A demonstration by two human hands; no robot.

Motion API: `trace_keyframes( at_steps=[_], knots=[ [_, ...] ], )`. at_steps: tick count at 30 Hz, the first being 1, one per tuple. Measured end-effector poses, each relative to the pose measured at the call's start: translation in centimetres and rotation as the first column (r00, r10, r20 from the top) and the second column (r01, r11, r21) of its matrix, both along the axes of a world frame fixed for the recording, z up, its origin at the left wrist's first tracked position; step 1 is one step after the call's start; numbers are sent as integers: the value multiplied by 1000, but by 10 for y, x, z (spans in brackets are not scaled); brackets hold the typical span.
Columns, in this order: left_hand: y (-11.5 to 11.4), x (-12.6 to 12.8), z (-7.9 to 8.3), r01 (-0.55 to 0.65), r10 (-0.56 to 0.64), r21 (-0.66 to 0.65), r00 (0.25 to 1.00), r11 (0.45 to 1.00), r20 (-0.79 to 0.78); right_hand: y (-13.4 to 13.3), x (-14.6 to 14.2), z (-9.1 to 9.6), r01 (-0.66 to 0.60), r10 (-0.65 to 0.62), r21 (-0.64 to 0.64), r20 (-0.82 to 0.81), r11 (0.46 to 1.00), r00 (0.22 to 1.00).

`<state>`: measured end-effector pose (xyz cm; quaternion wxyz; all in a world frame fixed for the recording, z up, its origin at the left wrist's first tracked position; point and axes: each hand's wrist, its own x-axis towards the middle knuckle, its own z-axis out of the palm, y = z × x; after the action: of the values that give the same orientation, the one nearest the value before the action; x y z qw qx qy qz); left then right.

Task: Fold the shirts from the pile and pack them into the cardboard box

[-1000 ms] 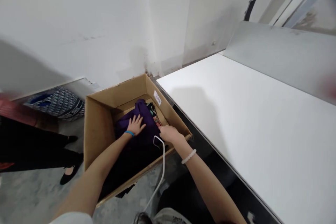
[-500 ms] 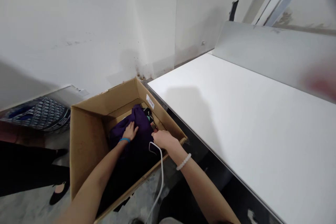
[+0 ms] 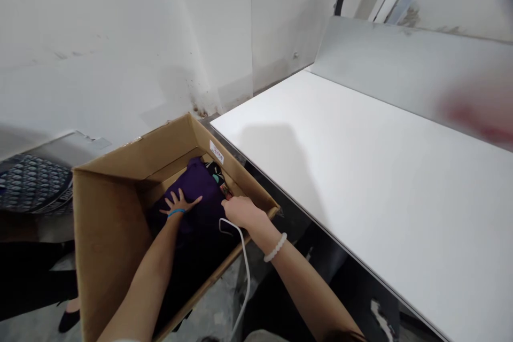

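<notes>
My left hand [image 3: 178,204] lies with fingers spread on a dark purple cloth [image 3: 196,184] inside a deep cardboard box [image 3: 106,214]. A blue band circles that wrist. At the box's right side, my right hand [image 3: 242,211] is closed, with its fingers curled under and mostly hidden. Just past its fingertips shows something small and reddish-brown, too small to name. Beside it, along the box wall, lies a black cloth with a coloured pattern [image 3: 214,171]. A white cable [image 3: 246,267] loops below my right hand and over the box's near edge.
A white tabletop [image 3: 360,160] with a dark edge borders the box on the right. Pale walls [image 3: 120,37] rise behind. At left are a patterned bag [image 3: 36,184] and another person's black shoe [image 3: 69,320] on the floor.
My left hand's fingers have spread wider, and the hand has moved a little left over the purple cloth. The right hand stays closed at the box's right side. The view has shifted slightly.
</notes>
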<state>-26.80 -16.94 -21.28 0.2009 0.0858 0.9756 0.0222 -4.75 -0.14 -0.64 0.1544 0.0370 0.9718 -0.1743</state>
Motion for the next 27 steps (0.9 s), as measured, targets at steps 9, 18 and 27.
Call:
trace_keyframes(
  at_steps=[9, 18, 27],
  knots=[
    [3, -17, 3, -39, 40, -13, 996, 999, 84, 4, -6, 5, 126, -124, -6, -195, 992, 973],
    [70, 8, 83, 124, 54, 480, 938, 868, -341, 2, 1, 30, 325, -388, -214, -448, 921, 806],
    [189, 61, 304, 635, 558, 772, 647, -16, -521, 19, 171, 79, 292, -777, -723, -609, 626, 158]
  ],
)
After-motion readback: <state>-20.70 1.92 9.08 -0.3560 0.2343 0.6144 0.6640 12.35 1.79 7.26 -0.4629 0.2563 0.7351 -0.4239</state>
